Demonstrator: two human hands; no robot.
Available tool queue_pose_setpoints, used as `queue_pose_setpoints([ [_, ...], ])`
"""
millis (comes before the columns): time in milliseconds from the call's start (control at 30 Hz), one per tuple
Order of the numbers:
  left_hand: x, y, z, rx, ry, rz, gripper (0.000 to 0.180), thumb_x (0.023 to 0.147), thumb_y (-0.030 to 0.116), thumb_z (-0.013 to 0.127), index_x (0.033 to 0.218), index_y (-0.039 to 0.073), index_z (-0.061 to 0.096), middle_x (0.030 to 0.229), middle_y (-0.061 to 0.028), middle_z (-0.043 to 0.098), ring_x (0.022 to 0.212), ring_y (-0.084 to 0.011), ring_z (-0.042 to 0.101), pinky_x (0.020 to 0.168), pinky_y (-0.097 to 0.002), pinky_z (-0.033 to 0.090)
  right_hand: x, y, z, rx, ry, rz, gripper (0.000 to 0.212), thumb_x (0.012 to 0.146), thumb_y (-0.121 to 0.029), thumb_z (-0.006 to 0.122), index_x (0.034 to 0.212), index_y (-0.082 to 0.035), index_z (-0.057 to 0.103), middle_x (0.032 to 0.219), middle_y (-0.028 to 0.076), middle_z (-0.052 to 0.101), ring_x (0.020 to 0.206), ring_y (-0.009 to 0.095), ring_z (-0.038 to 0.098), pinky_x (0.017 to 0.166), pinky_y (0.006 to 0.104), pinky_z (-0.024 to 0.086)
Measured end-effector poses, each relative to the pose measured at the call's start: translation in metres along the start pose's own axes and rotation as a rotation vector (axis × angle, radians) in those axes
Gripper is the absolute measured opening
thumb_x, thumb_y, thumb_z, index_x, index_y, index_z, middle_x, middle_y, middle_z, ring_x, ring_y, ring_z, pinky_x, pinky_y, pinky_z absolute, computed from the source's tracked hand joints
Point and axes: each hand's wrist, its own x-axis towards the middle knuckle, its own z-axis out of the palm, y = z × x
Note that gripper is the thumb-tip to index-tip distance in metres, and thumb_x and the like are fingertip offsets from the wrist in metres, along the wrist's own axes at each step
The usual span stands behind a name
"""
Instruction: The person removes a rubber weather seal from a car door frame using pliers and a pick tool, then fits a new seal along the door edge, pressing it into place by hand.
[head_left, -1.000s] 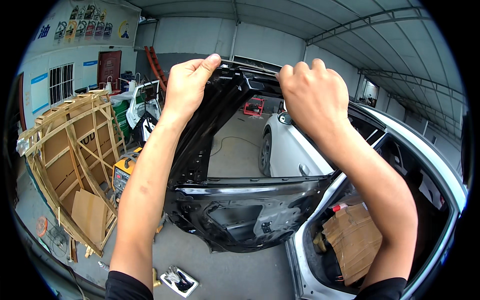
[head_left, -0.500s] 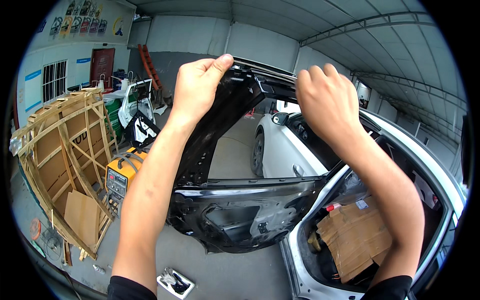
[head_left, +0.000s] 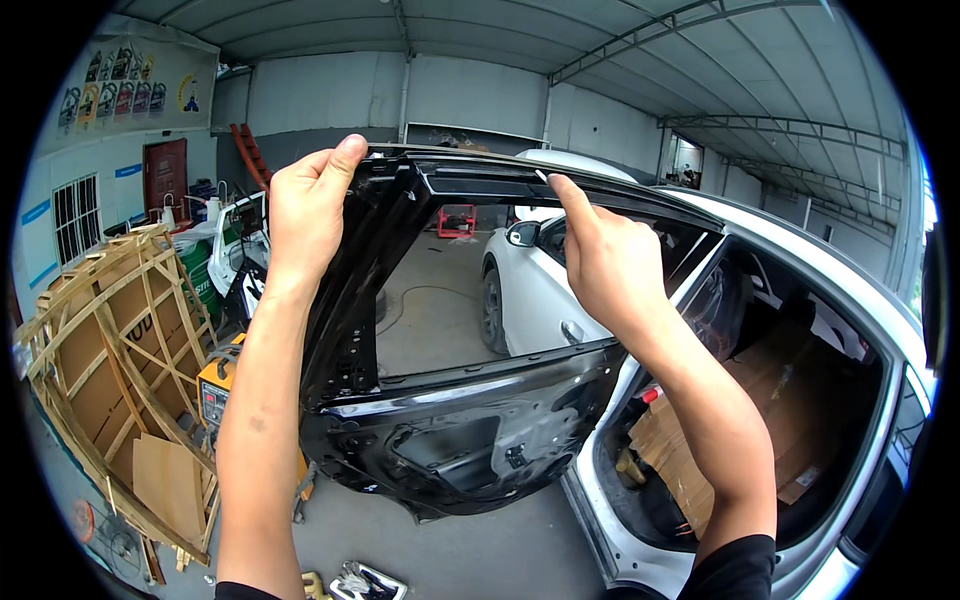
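Observation:
A black bare car door (head_left: 470, 400) hangs swung out from a white car, its window frame without glass. My left hand (head_left: 308, 215) is closed round the upper corner of that frame, thumb on top. A thin dark trim strip (head_left: 470, 158) runs along the frame's top edge. Against this upper rail, my right hand (head_left: 615, 255) rests its stretched index fingertip, beside a small pale spot. Its other fingers curl inward, and its thumb is hidden.
At right, the white car's door opening (head_left: 590, 480) shows cardboard (head_left: 720, 430) inside. Another white car (head_left: 540, 280) stands beyond the window frame. To the left are a wooden crate frame (head_left: 110, 380) and a yellow machine (head_left: 215, 395). A white tray (head_left: 370, 582) lies on the floor.
My right hand has gone from a closed grip at the top rail to a stretched index finger on it. My left hand keeps its hold at the corner. The view has shifted right.

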Motion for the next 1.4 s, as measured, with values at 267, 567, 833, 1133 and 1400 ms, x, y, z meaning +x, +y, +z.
queue_pose_setpoints([
  [267,-0.002,0.002,0.003,0.014,0.029,0.004,0.047,0.094,0.041,0.063,0.073,-0.001,0.064,0.058,0.0111,0.037,0.055,-0.0014,0.026,0.048,-0.024,0.02,0.008,-0.002,0.019,0.124,0.234,-0.035,0.036,0.08,-0.006,0.061,0.116,-0.005,0.063,0.066,0.009,0.06,0.055,0.03,0.062,0.05,0.0389,0.051],
  [567,-0.002,0.002,0.004,-0.023,0.032,0.0,0.045,0.094,0.039,0.063,0.073,0.0,0.064,0.058,0.0114,0.036,0.055,-0.0012,0.026,0.048,-0.0239,0.02,0.014,-0.009,0.009,0.106,0.202,0.006,0.033,0.079,-0.007,0.062,0.112,-0.004,0.067,0.067,0.01,0.063,0.062,0.029,0.065,0.057,0.0394,0.053],
  [833,0.0,-0.004,0.005,-0.035,0.04,-0.001,0.044,0.094,0.038,0.064,0.072,0.0,0.065,0.058,0.0115,0.036,0.056,-0.0013,0.025,0.048,-0.0244,0.019,0.009,-0.025,0.02,0.117,0.247,0.126,0.036,0.078,-0.006,0.063,0.114,-0.002,0.066,0.074,0.013,0.065,0.064,0.029,0.066,0.058,0.0381,0.054],
  [1133,0.001,0.001,0.009,-0.033,0.083,-0.031,0.044,0.092,0.039,0.066,0.074,-0.001,0.067,0.058,0.0108,0.038,0.056,-0.0016,0.027,0.049,-0.0237,0.021,0.01,-0.035,0.022,0.234,0.267,0.211,0.029,0.085,0.001,0.055,0.112,0.001,0.065,0.075,0.019,0.065,0.069,0.035,0.065,0.064,0.042,0.051],
  [1400,0.001,0.0,0.011,-0.055,0.083,-0.025,0.045,0.092,0.039,0.066,0.076,-0.003,0.067,0.058,0.0105,0.039,0.056,-0.0017,0.028,0.049,-0.0232,0.022,0.011,-0.039,0.026,0.245,0.325,0.227,0.03,0.081,-0.003,0.06,0.111,0.001,0.064,0.074,0.017,0.066,0.069,0.033,0.067,0.062,0.0422,0.055],
])
